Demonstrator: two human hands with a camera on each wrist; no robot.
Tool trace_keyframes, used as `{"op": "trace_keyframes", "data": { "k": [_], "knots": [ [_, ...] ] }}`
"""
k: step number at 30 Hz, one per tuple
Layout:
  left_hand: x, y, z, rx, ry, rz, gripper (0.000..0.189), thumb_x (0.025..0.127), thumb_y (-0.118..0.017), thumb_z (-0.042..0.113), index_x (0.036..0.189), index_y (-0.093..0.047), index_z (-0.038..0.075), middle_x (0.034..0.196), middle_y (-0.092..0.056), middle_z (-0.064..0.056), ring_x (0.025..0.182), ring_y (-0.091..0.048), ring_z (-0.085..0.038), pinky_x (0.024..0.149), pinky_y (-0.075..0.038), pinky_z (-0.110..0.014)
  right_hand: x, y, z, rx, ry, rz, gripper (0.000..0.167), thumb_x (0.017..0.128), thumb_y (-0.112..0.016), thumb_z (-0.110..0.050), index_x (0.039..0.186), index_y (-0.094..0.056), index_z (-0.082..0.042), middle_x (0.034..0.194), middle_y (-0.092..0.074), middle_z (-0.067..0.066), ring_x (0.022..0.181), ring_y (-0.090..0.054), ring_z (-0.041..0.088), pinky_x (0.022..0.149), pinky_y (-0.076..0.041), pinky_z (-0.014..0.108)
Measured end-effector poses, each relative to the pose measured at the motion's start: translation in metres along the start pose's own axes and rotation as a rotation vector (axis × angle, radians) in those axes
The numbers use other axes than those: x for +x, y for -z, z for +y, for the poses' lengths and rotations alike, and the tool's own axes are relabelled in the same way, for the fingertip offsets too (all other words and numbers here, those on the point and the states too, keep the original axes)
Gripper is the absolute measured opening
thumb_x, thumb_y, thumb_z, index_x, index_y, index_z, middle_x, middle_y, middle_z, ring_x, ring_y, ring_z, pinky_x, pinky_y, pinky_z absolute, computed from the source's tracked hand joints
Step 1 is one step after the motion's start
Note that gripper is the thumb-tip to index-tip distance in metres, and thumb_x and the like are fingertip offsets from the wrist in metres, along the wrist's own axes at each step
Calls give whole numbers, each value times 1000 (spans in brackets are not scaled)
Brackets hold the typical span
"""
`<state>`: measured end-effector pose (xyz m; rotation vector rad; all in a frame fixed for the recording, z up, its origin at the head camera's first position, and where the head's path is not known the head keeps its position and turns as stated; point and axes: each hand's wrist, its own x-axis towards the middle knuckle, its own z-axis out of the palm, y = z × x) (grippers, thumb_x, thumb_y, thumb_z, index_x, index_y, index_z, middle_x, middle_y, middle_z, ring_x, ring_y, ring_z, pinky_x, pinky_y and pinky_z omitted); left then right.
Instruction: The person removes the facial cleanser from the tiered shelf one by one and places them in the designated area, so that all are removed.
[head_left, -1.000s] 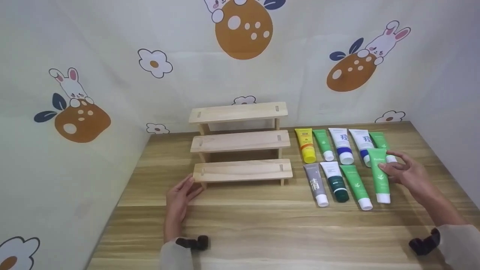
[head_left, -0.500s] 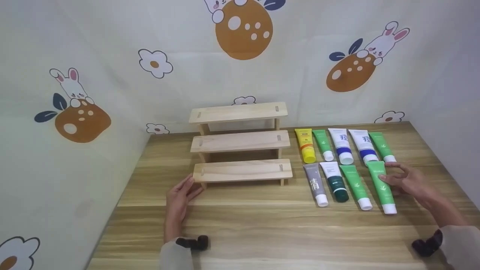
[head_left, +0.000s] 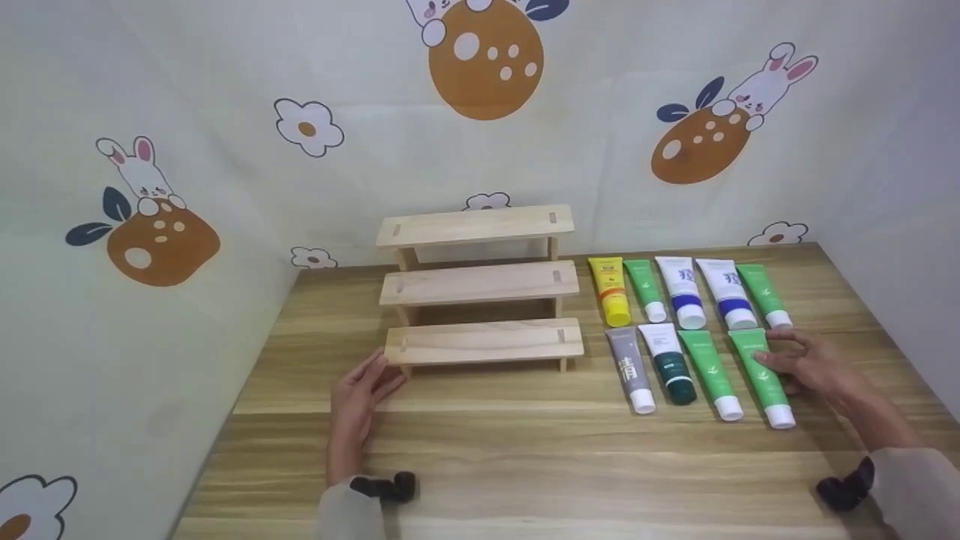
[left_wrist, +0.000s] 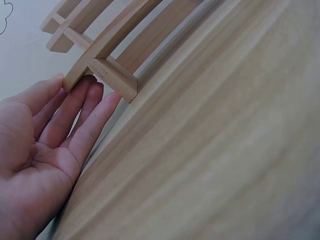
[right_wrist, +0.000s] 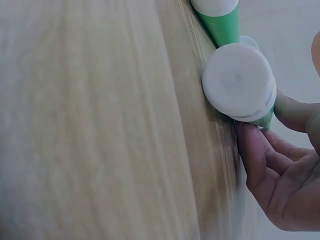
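At the front left corner of a three-step wooden display shelf [head_left: 484, 341], my left hand [head_left: 356, 401] pinches the lowest step. In the left wrist view its thumb is at the board's end and its fingers [left_wrist: 67, 112] reach under it, beside a leg. My right hand [head_left: 821, 369] holds the rightmost green tube [head_left: 759, 371] of the front row, thumb on its face and fingers along its right side. The tube lies on the table with its white cap [right_wrist: 237, 80] toward me. Its neighbour is another green tube [head_left: 711, 371].
The front row also has a grey tube [head_left: 628, 364] and a white-and-dark-green tube [head_left: 666, 360]. Behind lie a yellow tube [head_left: 611, 289], small green tubes [head_left: 761, 289] and white-and-blue tubes [head_left: 681, 285]. A printed curtain [head_left: 600, 150] rises behind the wooden table [head_left: 525, 465].
My right hand has brought the green tube down toward me onto the table, at the right end of the front row. The left hand stays at the shelf corner.
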<state>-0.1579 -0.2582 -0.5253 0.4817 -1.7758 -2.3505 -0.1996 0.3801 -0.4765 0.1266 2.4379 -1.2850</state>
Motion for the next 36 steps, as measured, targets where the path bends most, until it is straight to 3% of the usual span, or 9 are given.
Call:
{"op": "trace_keyframes", "data": {
  "k": [8,17,28,32,34,36],
  "knots": [
    [1,-1,0,-4,11,-5,47,99,-63,14,139,-52,-8,102,-74,-4,92,-74,-14,90,-66,-36,0,0,-1,-20,-17,26,90,97,-63,-47,153,-20,9,148,-33,41,92,-65,9,75,-65,27],
    [-1,0,0,-8,6,1,47,99,-64,13,139,-52,-9,119,-69,-8,94,-73,-14,91,-65,-37,0,-3,-5,-54,-51,66,88,95,-66,-46,152,-26,9,145,-38,42,89,-65,10,74,-66,27],
    [-1,0,2,-15,14,20,48,98,-66,14,138,-53,-8,116,-70,-4,93,-74,-14,91,-65,-37,-3,-4,-9,-33,-70,80,87,95,-67,-46,151,-30,8,141,-45,39,90,-64,10,75,-65,28],
    [-2,1,2,-16,16,-11,50,98,-65,15,140,-51,-8,105,-72,-3,92,-73,-15,92,-65,-36,-5,-4,-10,8,-51,85,82,95,-68,-41,149,-33,10,121,-64,22,87,-63,2,76,-66,27],
    [-3,2,4,-19,19,-31,50,99,-64,14,141,-50,-9,99,-72,-3,91,-73,-15,93,-65,-36,-6,-3,-10,18,-46,96,78,97,-67,-38,148,-33,11,111,-68,8,85,-62,-2,77,-66,27],
    [-2,3,6,-25,27,-45,49,100,-63,14,142,-49,-8,95,-73,-3,90,-73,-15,92,-65,-36,-8,-3,-13,9,-47,115,75,99,-64,-36,148,-34,12,108,-68,3,83,-62,-3,75,-66,26]
  ]
}}
